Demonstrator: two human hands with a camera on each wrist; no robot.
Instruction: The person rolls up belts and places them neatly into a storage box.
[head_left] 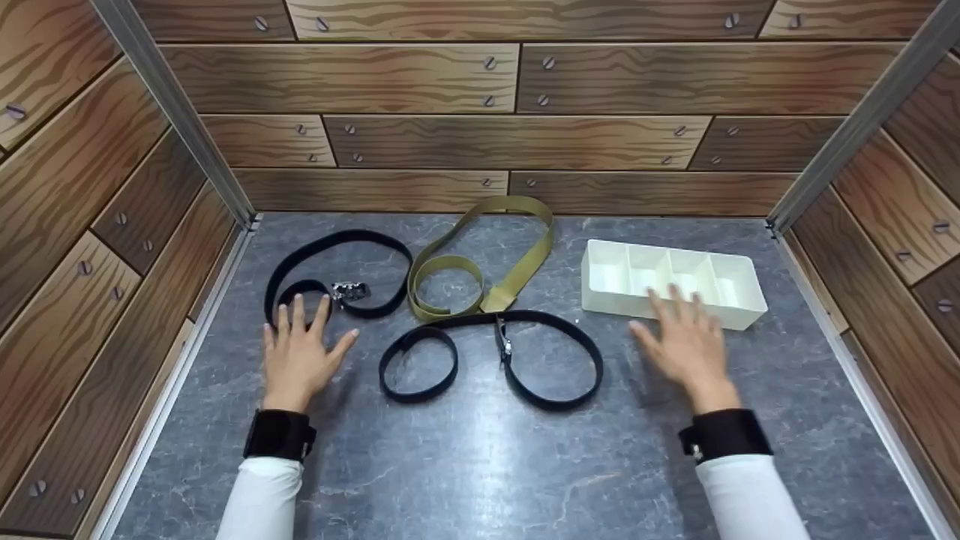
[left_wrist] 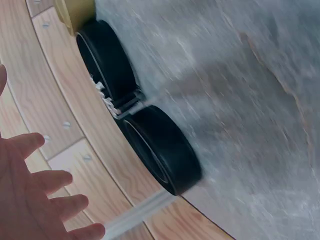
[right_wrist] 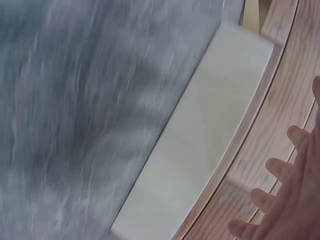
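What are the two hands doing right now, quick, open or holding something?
Left hand: open, fingers spread, holding nothing.
Right hand: open, fingers spread, holding nothing.

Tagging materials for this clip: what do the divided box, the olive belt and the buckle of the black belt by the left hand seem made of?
Divided box: probably plastic, off-white with a soft sheen; thin, smooth, evenly coloured walls. Olive belt: likely matte fabric webbing, lying in supple loops; any weave is too fine to see. Buckle: apparently polished metal, judging by bright silvery glints.
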